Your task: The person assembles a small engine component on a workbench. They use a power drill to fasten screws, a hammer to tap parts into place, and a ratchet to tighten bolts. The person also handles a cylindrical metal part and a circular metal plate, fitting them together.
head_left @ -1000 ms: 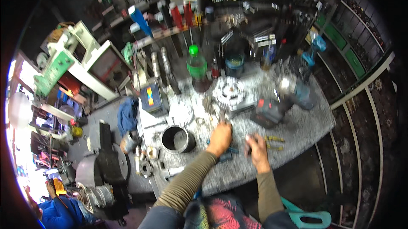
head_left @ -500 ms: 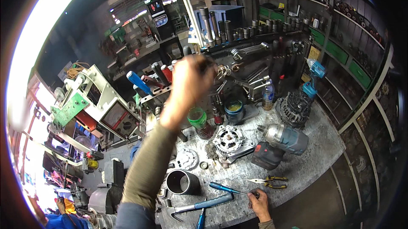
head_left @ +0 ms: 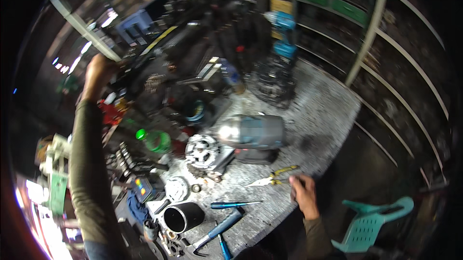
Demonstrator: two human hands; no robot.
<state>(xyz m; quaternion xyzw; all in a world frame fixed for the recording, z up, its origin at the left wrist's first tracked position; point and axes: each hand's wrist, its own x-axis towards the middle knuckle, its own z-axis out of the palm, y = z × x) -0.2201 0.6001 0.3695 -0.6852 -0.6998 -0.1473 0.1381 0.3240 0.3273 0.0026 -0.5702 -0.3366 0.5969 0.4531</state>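
My left hand point(head_left: 99, 73) is raised at the far left, arm stretched out over the back of the bench by the dark tool rack. It is smeared by motion, and its fingers cannot be made out. At the bench's right front edge, my right hand point(head_left: 304, 193) has its fingers curled together around something dark and small that I cannot identify. Just left of its fingertips lie needle-nose pliers point(head_left: 277, 179) with yellow and black handles. A blue screwdriver point(head_left: 225, 205) and a claw hammer point(head_left: 221, 227) lie nearer me. Left of them is a black metal cylinder point(head_left: 184, 217).
A cordless impact wrench point(head_left: 258, 132) lies mid-bench beside a silver alternator point(head_left: 201, 152). Behind stand a darker alternator point(head_left: 272, 82) and a blue drill point(head_left: 284, 33). A green bottle point(head_left: 158, 141) is at left. A turquoise chair point(head_left: 364, 228) stands on the floor at right.
The view has swung right, bringing the chair into sight. My left hand has moved from mid-bench to the far left. My right hand is now beside the pliers' handles, away from the screwdriver tip.
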